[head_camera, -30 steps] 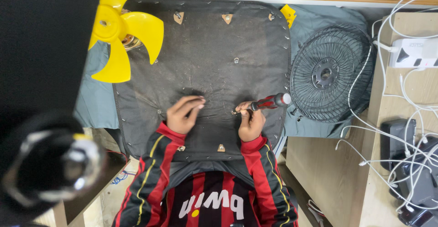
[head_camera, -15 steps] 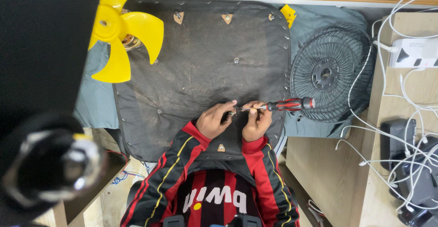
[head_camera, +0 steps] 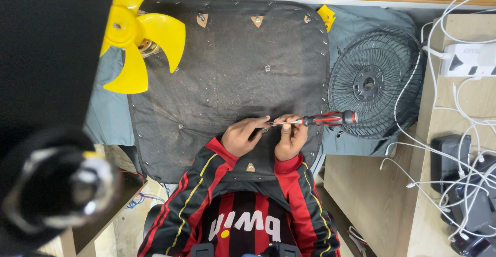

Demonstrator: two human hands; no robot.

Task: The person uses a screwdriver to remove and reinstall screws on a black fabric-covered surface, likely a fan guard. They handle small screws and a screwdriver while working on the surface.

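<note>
My right hand (head_camera: 290,139) grips a screwdriver (head_camera: 330,118) with a red and black handle. It lies level, with the handle pointing right. My left hand (head_camera: 242,136) sits close beside it, its fingertips pinched at the screwdriver's metal tip. What the fingers cover there is hidden. Both hands rest over the near edge of a dark, dusty stapled panel (head_camera: 232,71), just above a small bracket (head_camera: 250,167) on it.
A yellow fan blade (head_camera: 135,36) lies at the panel's upper left and a black fan grille (head_camera: 369,84) at its right. A small yellow piece (head_camera: 326,16) is at the top. A white power strip (head_camera: 473,60) and cables occupy the wooden shelf on the right. A blurred dark object (head_camera: 57,184) fills the left.
My left hand slid right to meet the right hand. The screwdriver swung from a slant to level, and its handle now reaches further right.
</note>
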